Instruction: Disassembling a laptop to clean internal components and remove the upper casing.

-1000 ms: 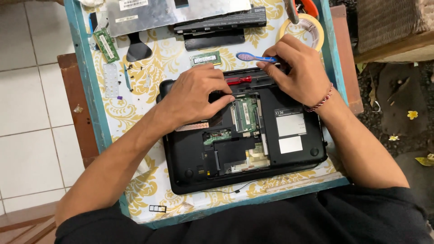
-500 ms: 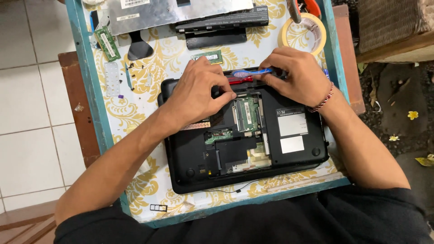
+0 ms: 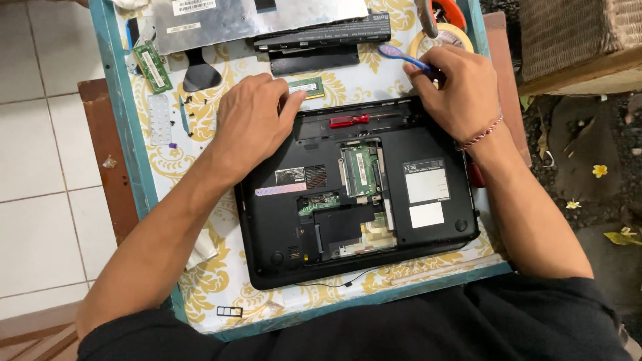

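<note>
Laptop [image 3: 428, 200], opened and underside-up, lies between the hands on the tabletop [image 3: 167, 167]. Left hand [image 3: 251, 124] rests flat at its rear corner; right hand [image 3: 461, 90] is closed around a blue-handled tool [image 3: 401, 58]. Judged heavy, rigid, with fragile exposed boards; best gripped by the edges.

bare forearms, black shirt, red-white braided bracelet [image 3: 480, 132] on right wrist

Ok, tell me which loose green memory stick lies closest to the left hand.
The small green memory stick at the left hand's fingertips; the other green stick lies far off near the table's left edge.
</note>
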